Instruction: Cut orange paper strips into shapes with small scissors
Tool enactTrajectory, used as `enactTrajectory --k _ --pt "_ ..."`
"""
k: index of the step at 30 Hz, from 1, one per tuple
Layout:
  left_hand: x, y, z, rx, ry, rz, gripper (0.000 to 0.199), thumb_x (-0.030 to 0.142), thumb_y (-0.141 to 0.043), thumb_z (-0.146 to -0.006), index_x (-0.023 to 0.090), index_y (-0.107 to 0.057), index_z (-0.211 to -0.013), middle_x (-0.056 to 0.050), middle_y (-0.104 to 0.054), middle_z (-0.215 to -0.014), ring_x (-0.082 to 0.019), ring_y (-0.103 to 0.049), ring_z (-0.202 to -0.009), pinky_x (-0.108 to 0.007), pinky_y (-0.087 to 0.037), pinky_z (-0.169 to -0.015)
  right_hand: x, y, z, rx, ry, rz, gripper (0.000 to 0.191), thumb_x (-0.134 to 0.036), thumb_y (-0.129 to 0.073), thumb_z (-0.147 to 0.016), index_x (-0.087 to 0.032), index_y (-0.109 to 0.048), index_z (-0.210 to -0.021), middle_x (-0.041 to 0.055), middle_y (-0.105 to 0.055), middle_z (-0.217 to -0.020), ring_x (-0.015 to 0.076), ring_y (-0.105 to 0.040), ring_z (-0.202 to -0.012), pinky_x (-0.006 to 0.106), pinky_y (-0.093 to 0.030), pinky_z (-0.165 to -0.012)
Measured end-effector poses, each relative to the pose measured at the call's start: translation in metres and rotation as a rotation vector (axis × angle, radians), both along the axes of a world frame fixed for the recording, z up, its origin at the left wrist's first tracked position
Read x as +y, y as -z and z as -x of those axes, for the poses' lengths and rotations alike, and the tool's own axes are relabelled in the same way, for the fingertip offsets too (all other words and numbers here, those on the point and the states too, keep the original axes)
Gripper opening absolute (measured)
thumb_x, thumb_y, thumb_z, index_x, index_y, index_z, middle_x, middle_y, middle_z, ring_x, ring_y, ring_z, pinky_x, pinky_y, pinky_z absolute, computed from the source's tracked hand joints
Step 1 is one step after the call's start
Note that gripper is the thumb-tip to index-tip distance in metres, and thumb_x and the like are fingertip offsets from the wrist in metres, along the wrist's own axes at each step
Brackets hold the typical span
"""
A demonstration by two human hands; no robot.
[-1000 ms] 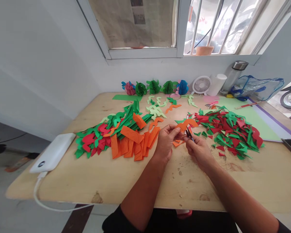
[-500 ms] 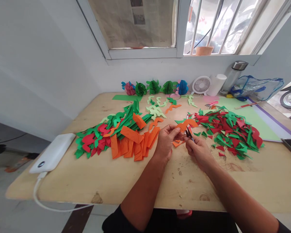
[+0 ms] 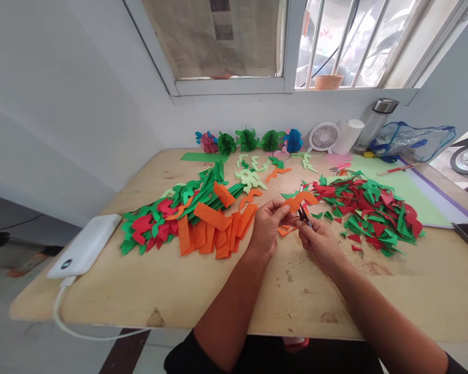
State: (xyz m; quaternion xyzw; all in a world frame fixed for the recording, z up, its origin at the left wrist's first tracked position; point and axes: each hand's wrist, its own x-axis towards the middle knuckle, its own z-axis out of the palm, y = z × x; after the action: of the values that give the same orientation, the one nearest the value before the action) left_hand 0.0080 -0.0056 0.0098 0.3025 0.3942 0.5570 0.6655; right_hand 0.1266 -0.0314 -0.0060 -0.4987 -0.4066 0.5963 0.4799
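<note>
Between the fingers of my left hand (image 3: 271, 223) is a wavy piece of orange paper (image 3: 304, 197), pinched at its left end. My right hand (image 3: 320, 241) is closed around a pair of small scissors (image 3: 304, 214), whose dark blades meet the lower edge of that paper. Orange paper scraps (image 3: 285, 230) lie on the table just under my hands. Left of my left hand is a spread stack of folded orange paper strips (image 3: 214, 234), some with drawn lines. A wavy orange cut-out (image 3: 250, 198) lies just behind them.
Red and green cut shapes (image 3: 152, 226) lie left, a heap of red and green scraps (image 3: 374, 208) right. Paper honeycomb figures (image 3: 247, 139) line the wall beside a small fan (image 3: 324, 137) and a glass bottle (image 3: 375, 124). A white power bank (image 3: 85, 244) sits near the left edge.
</note>
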Motion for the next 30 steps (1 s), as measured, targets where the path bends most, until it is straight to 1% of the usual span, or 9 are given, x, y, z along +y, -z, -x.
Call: enactTrajectory --k 8,30 --pt "0.0002 0.0009 0.0000 -0.003 0.000 -0.006 0.022 0.029 -0.073 -0.062 0.015 -0.056 -0.067 0.000 -0.064 -0.059 -0.010 -0.059 -0.054 -0.024 -0.049 -0.063 -0.0001 0.0011 -0.0009 0.012 -0.005 0.008 0.034 -0.048 -0.069 -0.068 -0.019 -0.053 -0.072 -0.0109 -0.031 -0.045 0.0056 -0.018 -0.040 0.024 -0.010 -0.040" --pt "-0.0002 0.0007 -0.0001 0.002 0.003 -0.005 0.022 0.029 -0.072 -0.061 0.016 -0.056 -0.066 0.000 -0.064 -0.059 -0.010 -0.059 -0.054 -0.024 -0.049 -0.062 0.0000 0.0023 -0.0012 0.010 -0.010 -0.005 0.034 -0.049 -0.070 -0.069 -0.020 -0.053 -0.071 -0.0104 -0.031 -0.045 0.0061 -0.019 -0.041 0.025 -0.010 -0.040"
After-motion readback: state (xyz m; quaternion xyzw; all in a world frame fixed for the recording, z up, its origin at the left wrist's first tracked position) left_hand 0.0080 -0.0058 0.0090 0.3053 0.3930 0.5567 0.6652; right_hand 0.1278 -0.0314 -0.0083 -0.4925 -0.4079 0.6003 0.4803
